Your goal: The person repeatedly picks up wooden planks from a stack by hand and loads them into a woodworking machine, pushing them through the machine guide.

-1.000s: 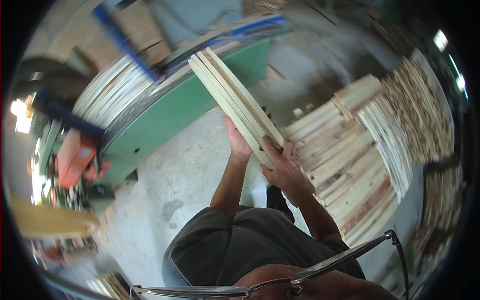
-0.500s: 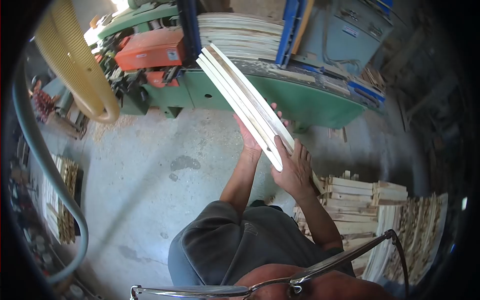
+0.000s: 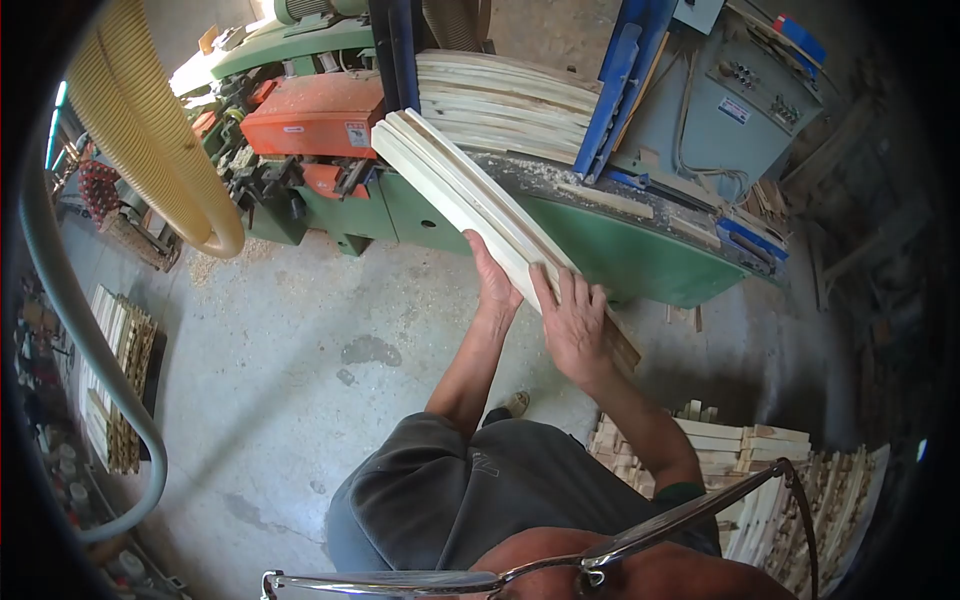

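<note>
Pale wood strips (image 3: 463,190), one bundle, slanted before green machine base (image 3: 635,255); left hand (image 3: 492,278) clasping from beneath, fingers hidden; right hand (image 3: 575,325) atop, near lower end, fingers slightly spread, grip unclear.

Seen through a strongly curved wide lens, fading to black around the rim, with straight edges bowed near the border. Lit coolly and moderately overall, brightest at upper left, with white glare beside the green machinery (image 3: 600,245) and a bluish-white strip light (image 3: 57,108) at the left edge. Crossed by a long, soft diagonal shadow on the concrete floor (image 3: 290,360); dimmer toward the right. Fairly sharp mid-view, around the pale wooden strips (image 3: 495,215). Glinting along the metal glasses frame (image 3: 700,510) below. Murky at far left, possibly out of focus too.
</note>
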